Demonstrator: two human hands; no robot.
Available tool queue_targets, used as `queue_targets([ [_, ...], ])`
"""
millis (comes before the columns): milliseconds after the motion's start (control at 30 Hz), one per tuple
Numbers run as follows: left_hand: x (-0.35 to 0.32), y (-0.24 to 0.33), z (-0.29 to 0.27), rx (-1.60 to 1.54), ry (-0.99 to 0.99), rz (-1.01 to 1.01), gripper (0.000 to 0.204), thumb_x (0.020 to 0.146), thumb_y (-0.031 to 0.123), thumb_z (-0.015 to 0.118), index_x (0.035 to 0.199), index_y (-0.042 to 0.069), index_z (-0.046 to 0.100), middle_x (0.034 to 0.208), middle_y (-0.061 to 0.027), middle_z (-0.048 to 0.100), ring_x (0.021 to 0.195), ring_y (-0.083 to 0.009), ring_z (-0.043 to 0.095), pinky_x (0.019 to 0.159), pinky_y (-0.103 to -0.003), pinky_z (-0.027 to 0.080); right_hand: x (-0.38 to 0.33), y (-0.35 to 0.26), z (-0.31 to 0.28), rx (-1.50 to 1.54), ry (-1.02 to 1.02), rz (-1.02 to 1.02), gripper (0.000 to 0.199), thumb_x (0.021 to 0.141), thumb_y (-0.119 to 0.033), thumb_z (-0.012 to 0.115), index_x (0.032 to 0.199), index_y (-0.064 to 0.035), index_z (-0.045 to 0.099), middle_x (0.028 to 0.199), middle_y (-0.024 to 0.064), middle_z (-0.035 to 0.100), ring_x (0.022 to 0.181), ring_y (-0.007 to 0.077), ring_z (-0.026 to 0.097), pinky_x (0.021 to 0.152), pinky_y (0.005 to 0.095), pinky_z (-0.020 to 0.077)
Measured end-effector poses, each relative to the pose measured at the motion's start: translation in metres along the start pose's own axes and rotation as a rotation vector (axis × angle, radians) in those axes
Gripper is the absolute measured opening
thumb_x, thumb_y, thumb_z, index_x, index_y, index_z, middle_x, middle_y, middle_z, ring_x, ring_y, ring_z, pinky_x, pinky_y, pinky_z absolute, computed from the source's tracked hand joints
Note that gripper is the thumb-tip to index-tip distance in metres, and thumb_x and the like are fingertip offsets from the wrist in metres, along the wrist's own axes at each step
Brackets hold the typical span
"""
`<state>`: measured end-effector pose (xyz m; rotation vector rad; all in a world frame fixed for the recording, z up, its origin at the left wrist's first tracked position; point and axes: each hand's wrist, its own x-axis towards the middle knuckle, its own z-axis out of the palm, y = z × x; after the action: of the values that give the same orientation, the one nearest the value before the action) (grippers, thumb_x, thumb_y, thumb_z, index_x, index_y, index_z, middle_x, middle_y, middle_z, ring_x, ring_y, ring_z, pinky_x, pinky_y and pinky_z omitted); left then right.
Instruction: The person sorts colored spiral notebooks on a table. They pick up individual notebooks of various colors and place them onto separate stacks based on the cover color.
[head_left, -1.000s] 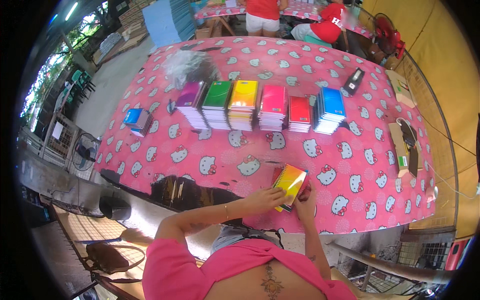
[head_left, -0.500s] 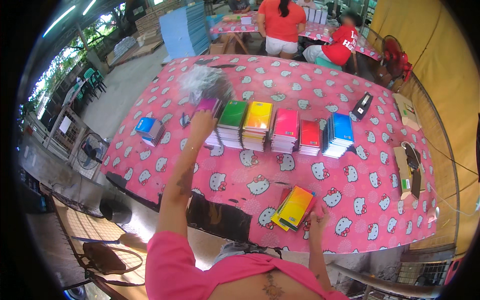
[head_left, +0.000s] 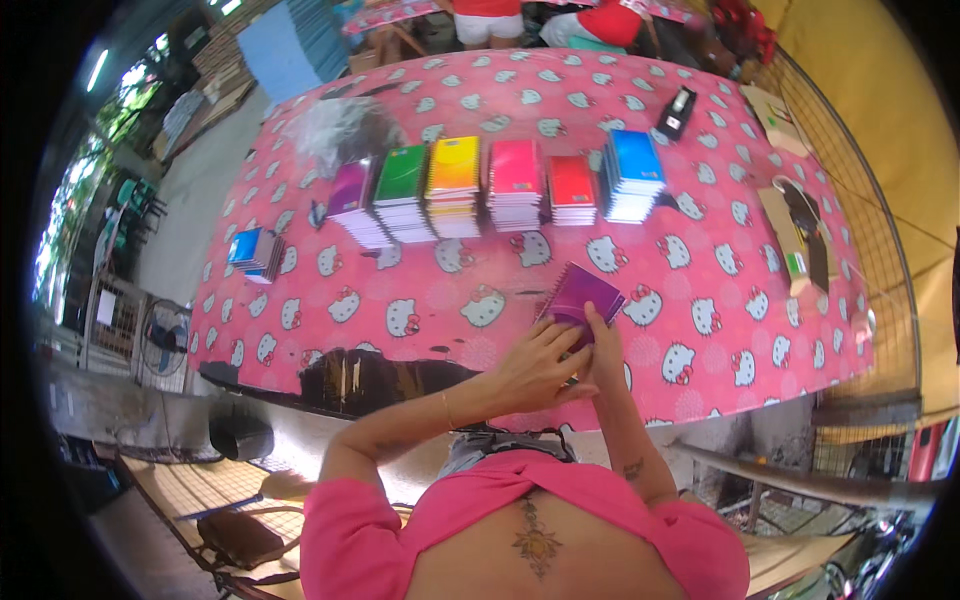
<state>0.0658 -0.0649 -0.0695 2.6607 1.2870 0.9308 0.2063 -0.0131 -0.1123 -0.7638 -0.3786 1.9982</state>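
Note:
A purple spiral notebook point(head_left: 583, 288) lies at the near middle of the table, with both hands on its near end. My left hand point(head_left: 545, 362) is laid over the lower left of the notebook, fingers stretched out. My right hand point(head_left: 604, 345) grips the lower right edge, thumb on the cover. Whatever is under the purple cover is mostly hidden. Beyond stands a row of notebook stacks: purple point(head_left: 350, 192), green point(head_left: 403, 172), yellow point(head_left: 455, 165), pink point(head_left: 515, 165), red point(head_left: 571, 175) and blue point(head_left: 633, 158). A smaller blue notebook stack point(head_left: 254, 248) sits at the left.
A pink patterned cloth point(head_left: 450, 320) covers the table, torn at the near edge point(head_left: 370, 385). Crumpled clear plastic point(head_left: 345, 135) lies behind the purple stack. A black stapler-like tool point(head_left: 677, 113) and open cardboard boxes point(head_left: 795, 235) are on the right. People stand and sit beyond.
My left hand has come back from the purple stack to the near notebooks. A purple notebook now tops them, where yellow showed before. My right hand has shifted to its edge.

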Motion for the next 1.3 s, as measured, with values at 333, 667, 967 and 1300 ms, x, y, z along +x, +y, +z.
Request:
queue_targets([
  [333,-0.027,-0.030,0.060,-0.988,0.470,-0.902,0.038,0.088,0.005,0.064,0.125,0.002,0.055,0.112,-0.0129,0.060,0.105,-0.0212,0.060,0.091,-0.032,0.048,0.020,0.017,-0.110,-0.880,0.368,-0.237,0.051,0.095,-0.032,0.063,0.133,-0.0013,0.047,0.125,0.0169,0.050,0.108,0.0245,0.055,0.096,0.0382,0.0449],
  [667,-0.054,-0.066,0.115,-0.505,0.230,-0.852,0.067,0.079,0.018,0.072,0.137,0.002,0.042,0.117,-0.0183,0.059,0.106,-0.0299,0.059,0.091,-0.040,0.047,0.023,0.029,-0.075,-0.353,0.358,-0.206,0.049,0.089,-0.024,0.074,0.124,0.0026,0.052,0.116,0.0124,0.061,0.101,0.0182,0.060,0.086,0.0343,0.0514],
  [967,-0.045,-0.049,0.086,-1.519,0.292,-0.874,0.072,0.075,0.006,0.067,0.140,0.001,0.037,0.122,-0.0132,0.056,0.107,-0.0188,0.058,0.089,-0.033,0.050,0.011,0.028,-0.067,-0.538,-0.095,-0.412,0.071,0.074,-0.014,0.086,0.130,-0.0049,0.042,0.116,0.0101,0.060,0.104,0.0204,0.062,0.089,0.0344,0.0537],
  [1300,-0.087,-0.042,0.109,-1.212,0.128,-0.645,0.096,0.082,0.021,0.080,0.151,0.005,0.015,0.140,-0.0108,0.042,0.129,-0.0209,0.043,0.107,-0.037,0.039,0.003,0.052,-0.093,-0.732,-0.247,-0.487,0.093,0.065,-0.014,0.092,0.135,-0.0069,0.031,0.131,0.0113,0.048,0.123,0.0239,0.051,0.103,0.0387,0.0472],
])
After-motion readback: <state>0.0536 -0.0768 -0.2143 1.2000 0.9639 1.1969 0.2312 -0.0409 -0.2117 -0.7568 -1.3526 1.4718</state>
